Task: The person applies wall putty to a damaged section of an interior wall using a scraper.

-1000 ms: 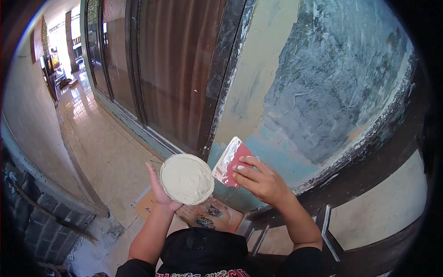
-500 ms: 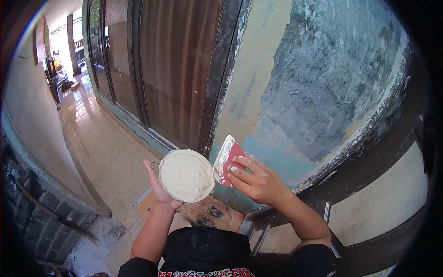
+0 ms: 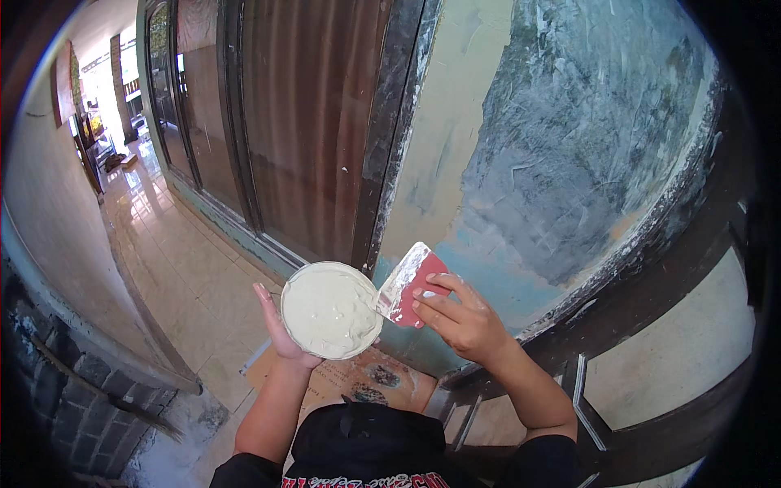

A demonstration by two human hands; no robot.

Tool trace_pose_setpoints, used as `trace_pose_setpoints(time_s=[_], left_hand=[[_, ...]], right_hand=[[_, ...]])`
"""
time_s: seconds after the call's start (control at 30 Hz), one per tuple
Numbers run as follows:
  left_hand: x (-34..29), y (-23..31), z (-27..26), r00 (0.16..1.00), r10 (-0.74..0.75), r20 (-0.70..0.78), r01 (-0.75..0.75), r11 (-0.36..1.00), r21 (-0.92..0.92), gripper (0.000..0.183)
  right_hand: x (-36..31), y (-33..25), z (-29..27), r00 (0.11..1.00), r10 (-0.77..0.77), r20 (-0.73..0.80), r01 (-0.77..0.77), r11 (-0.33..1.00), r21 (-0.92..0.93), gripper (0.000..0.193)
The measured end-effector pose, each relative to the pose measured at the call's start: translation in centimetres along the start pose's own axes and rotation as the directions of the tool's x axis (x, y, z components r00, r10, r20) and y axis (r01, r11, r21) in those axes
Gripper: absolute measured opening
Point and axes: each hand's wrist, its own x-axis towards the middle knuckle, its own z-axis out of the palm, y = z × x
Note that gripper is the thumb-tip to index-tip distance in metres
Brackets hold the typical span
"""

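Observation:
My left hand (image 3: 286,337) supports a round tub of cream-coloured putty (image 3: 327,309) from below, thumb up along its left side; the fingers beneath are mostly hidden. In my right hand (image 3: 468,321) is a red putty scraper (image 3: 417,286), gripped between thumb and fingers. Its metal blade is smeared with white putty, and the lower corner is at the tub's right rim. Beyond the scraper rises a wall (image 3: 553,179) with patchy grey, beige and blue-green surfaces. White specks of putty mark my right fingertips.
A dark-framed window with a brown curtain (image 3: 309,130) is left of the patchy wall. Printed cardboard (image 3: 390,382) lies on the tiled floor (image 3: 203,301) below the tub. A low block wall (image 3: 98,407) stands at lower left, and a dark wooden frame with pale panels (image 3: 667,358) at right.
The scraper and my right hand have shifted slightly right, with the blade tilted a little more. The tub stays in my left hand, nearly in place. The view has shifted slightly.

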Motion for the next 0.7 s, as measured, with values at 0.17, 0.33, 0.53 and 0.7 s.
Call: trace_pose_setpoints(time_s=[0.17,0.33,0.53,0.7], left_hand=[[0.3,0.9,-0.5,0.999,-0.02,0.034,0.019,1.0,0.013,0.109],[0.7,2.1,-0.9,0.999,-0.035,0.04,0.035,0.999,0.016,0.109],[1.0,3.5,-1.1,0.996,-0.055,0.068,0.053,0.998,0.031,0.115],[1.0,4.2,-1.9,0.993,-0.084,0.083,0.082,0.996,0.029,0.11]], right_hand=[[0.1,-0.5,1.4,0.997,0.036,-0.068,-0.036,0.999,0.006,0.027],[0.7,-1.0,2.5,0.993,0.064,-0.094,-0.062,0.998,0.028,0.03],[1.1,-1.9,3.7,0.97,0.193,-0.148,-0.184,0.98,0.073,0.042],[0.8,-2.3,5.7,0.949,0.225,-0.22,-0.207,0.973,0.1,0.041]])
